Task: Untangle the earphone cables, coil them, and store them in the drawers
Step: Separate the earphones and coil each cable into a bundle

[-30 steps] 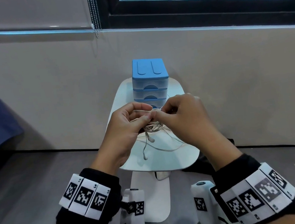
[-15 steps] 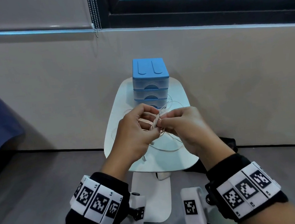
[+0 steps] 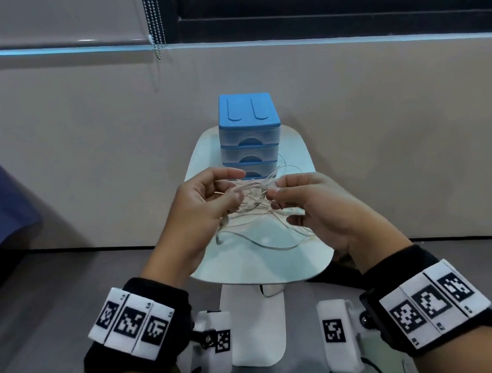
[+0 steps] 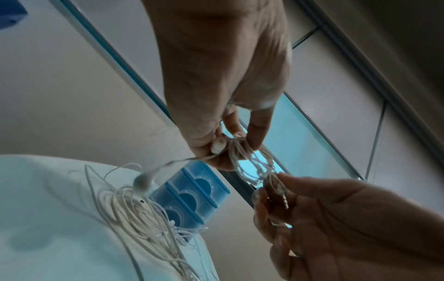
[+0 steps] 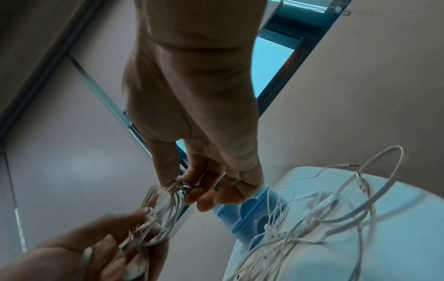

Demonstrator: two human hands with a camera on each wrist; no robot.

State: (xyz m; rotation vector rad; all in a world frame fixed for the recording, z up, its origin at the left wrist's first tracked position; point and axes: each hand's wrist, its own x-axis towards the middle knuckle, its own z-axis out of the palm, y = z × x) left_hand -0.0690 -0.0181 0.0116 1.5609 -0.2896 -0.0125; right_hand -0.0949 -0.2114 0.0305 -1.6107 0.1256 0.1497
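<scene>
Fingers [image 4: 254,136] of the left hand [image 3: 198,210] and right hand [image 3: 318,205] pinch a small knot of earphone cables [image 3: 252,195] between them, above the bench [image 3: 257,265]. Thin, limp and light, it likely snags; better held near plug or earbud. More cable lies before the closed drawers [image 3: 250,142].

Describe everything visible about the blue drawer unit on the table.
The drawer unit is a small plastic chest: a solid blue top with two moulded grooves, and three stacked translucent drawers with blue-tinted arched finger pulls. All three drawers look shut. It stands upright at the far end of the white table, close to the wall. Loose white earphone cables lie in front of its base; whether they touch it is unclear. Neither hand touches it.
</scene>
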